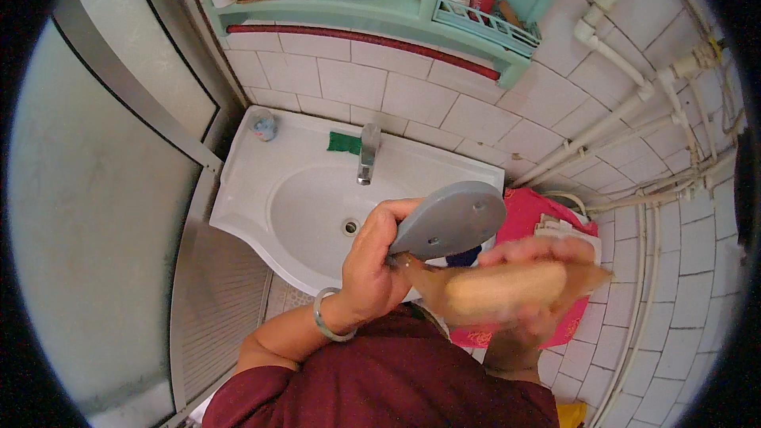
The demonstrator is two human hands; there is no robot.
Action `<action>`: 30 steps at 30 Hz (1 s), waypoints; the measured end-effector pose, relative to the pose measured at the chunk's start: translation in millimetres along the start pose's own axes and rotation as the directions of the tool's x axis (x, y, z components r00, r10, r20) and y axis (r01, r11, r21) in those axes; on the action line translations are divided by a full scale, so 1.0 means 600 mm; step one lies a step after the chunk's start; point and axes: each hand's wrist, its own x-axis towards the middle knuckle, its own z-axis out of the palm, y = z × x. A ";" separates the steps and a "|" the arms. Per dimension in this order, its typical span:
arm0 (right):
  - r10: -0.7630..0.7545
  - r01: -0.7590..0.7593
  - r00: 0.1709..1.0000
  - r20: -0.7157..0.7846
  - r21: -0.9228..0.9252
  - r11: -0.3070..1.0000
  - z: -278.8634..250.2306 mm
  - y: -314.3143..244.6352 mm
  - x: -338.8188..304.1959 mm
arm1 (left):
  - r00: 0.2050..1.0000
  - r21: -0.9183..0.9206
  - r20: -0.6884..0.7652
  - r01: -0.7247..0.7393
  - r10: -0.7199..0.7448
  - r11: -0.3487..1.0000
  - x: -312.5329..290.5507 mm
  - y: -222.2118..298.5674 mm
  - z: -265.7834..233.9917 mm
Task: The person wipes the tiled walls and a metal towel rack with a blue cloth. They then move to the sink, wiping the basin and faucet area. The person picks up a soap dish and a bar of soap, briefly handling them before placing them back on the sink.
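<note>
My left hand [371, 257], with a pale bangle on its wrist, is closed around one end of a grey, flat, rounded sole [456, 218], which looks like a slipper. Two small round marks show on the sole's face. My right hand [547, 250] grips a tan, block-shaped thing [507, 289] with brown tapering ends, perhaps a brush; motion blur hides its kind. Its left end comes close to my left hand, just under the sole; whether they touch I cannot tell. Both hands are over the right front edge of a white washbasin [297, 190].
A chrome tap [367, 154] stands behind the bowl, beside a green cloth [343, 142]. A clear cup [262, 124] sits at the back left corner. Above hangs a mint-green shelf [317, 8] with bottles. Red fabric [547, 210] lies at right, and a frosted door [95, 214] borders the left.
</note>
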 end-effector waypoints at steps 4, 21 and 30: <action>0.160 -0.158 0.986 -0.047 0.042 0.987 -0.046 0.050 0.016 | 1.000 -0.159 -0.008 -0.002 0.001 0.987 0.008 -0.018 -0.015; 0.614 -0.360 0.706 -0.353 0.568 0.740 -0.169 0.252 -0.033 | 0.945 -0.103 -0.112 0.296 -0.306 0.950 0.081 -0.179 -0.143; 0.605 -0.366 0.640 -0.474 0.505 0.782 -0.254 0.392 -0.025 | 0.865 -0.128 -0.092 0.481 -0.493 0.867 0.180 -0.305 -0.250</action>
